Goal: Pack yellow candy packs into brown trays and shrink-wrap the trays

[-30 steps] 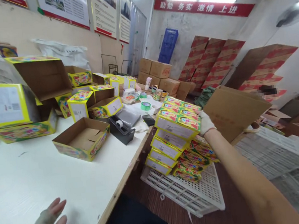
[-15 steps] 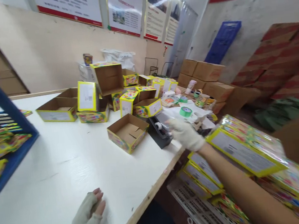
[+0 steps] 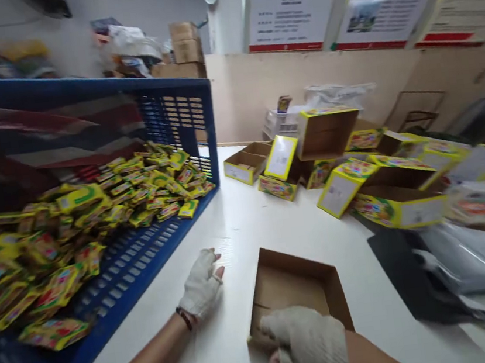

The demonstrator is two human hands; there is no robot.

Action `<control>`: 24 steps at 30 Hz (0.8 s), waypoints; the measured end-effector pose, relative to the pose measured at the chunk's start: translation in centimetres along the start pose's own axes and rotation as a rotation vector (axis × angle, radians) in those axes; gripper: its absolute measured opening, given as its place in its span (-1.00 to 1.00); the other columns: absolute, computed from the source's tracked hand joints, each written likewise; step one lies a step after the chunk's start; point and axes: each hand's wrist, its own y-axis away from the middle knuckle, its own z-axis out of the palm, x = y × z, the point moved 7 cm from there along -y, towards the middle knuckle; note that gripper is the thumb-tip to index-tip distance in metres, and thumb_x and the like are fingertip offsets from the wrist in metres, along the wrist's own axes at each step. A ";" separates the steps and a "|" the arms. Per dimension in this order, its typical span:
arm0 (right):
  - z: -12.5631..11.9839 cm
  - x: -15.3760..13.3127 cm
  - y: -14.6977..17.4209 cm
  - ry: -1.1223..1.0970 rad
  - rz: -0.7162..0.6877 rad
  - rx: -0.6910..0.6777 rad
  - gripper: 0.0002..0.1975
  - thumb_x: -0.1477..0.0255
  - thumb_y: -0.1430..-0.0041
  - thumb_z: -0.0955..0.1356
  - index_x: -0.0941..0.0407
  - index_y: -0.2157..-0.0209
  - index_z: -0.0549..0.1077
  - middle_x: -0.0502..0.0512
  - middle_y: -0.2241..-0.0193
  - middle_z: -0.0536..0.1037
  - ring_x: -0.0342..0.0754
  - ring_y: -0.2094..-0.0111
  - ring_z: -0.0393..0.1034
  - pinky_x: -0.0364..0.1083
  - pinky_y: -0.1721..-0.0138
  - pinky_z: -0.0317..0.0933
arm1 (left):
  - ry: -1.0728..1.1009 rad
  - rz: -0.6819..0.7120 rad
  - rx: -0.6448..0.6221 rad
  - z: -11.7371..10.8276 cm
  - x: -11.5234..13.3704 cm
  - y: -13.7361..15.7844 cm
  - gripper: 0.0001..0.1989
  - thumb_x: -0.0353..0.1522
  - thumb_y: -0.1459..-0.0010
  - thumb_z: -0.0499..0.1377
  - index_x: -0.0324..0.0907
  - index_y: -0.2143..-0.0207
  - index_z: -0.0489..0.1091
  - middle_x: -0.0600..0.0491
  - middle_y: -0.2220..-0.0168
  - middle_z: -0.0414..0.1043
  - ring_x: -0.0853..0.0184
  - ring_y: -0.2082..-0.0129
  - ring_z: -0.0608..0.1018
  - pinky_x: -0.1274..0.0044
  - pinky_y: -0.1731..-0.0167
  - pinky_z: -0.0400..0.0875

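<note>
An open, shallow cardboard box (image 3: 288,282), bare brown inside, lies on the white table (image 3: 231,230). My right hand (image 3: 308,338), in a pale fingerless glove, grips its near wall, fingers inside and thumb outside. To the left of the box my left hand (image 3: 202,283), gloved the same way, is over the tabletop with its fingers apart and nothing in them. Beyond that hand, a blue plastic crate (image 3: 214,126) on its side holds many small yellow-green packs (image 3: 154,183).
Yellow-edged display boxes (image 3: 329,132), some tipped or stacked, stand at the back. A black tray-like item (image 3: 406,270) and clear plastic wrapping (image 3: 463,254) lie to the right. Posters (image 3: 287,8) hang on the wall behind.
My view has swung left, bringing the crate of packs into sight. My right hand has come from the right side of the table onto the open box, which is now nearer to me.
</note>
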 end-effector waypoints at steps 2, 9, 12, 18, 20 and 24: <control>-4.1 -2.6 -1.2 0.007 -0.188 0.255 -0.52 0.26 -0.05 0.42 0.10 -0.02 0.47 0.24 0.09 0.58 0.11 0.15 0.52 -0.03 0.19 0.41 | -0.350 -0.019 0.006 -3.9 -2.9 -1.5 -0.67 -0.36 -0.10 0.11 -0.20 0.07 0.42 -0.13 -0.04 0.40 0.17 -0.14 0.40 0.35 -0.14 0.30; -24.7 -22.0 -8.5 0.151 -0.805 1.054 -0.46 0.33 -0.27 0.31 0.27 -0.21 0.24 0.19 -0.23 0.29 0.01 -0.28 0.09 0.00 -0.30 0.02 | -0.705 -0.198 0.063 -10.7 -9.5 -0.2 -0.57 -0.36 -0.19 0.01 -0.31 -0.08 0.37 -0.33 -0.14 0.32 -0.09 -0.15 0.30 0.03 -0.09 0.12; -28.5 -29.8 -13.0 0.205 -0.768 0.994 -0.52 0.18 -0.31 0.19 0.07 -0.18 0.22 -0.21 -0.15 0.36 -0.14 -0.22 0.18 -0.04 -0.26 0.03 | -0.767 -0.188 0.025 -10.2 -10.0 0.2 -0.53 -0.33 -0.24 -0.03 -0.28 -0.15 0.32 -0.30 -0.18 0.29 -0.06 -0.17 0.28 0.07 -0.10 0.10; -28.6 -32.1 -15.5 0.203 -0.743 0.958 -0.35 0.00 -0.17 0.20 0.24 -0.06 0.29 -0.12 -0.06 0.37 -0.05 -0.16 0.23 -0.03 -0.18 0.06 | -0.788 -0.212 -0.029 -9.9 -10.6 0.0 -0.49 -0.28 -0.24 -0.01 -0.23 -0.20 0.26 -0.26 -0.22 0.25 -0.03 -0.19 0.26 0.13 -0.12 0.07; -28.2 -30.9 -14.1 0.132 -0.748 0.941 -0.35 -0.03 -0.15 0.26 0.25 -0.01 0.32 -0.06 -0.02 0.38 0.00 -0.16 0.23 -0.01 -0.19 0.08 | -0.782 -0.223 -0.034 -10.0 -10.5 0.0 -0.49 -0.27 -0.23 0.00 -0.23 -0.20 0.27 -0.25 -0.23 0.24 -0.03 -0.20 0.25 0.13 -0.13 0.07; -27.4 -27.4 -8.8 0.057 -0.728 1.022 -0.36 -0.04 -0.07 0.38 0.19 0.03 0.35 0.03 0.06 0.43 0.02 -0.11 0.31 0.00 -0.19 0.16 | -0.759 -0.223 -0.015 -10.3 -10.0 0.1 -0.52 -0.28 -0.23 -0.01 -0.25 -0.15 0.32 -0.28 -0.25 0.21 -0.06 -0.24 0.21 0.07 -0.18 -0.04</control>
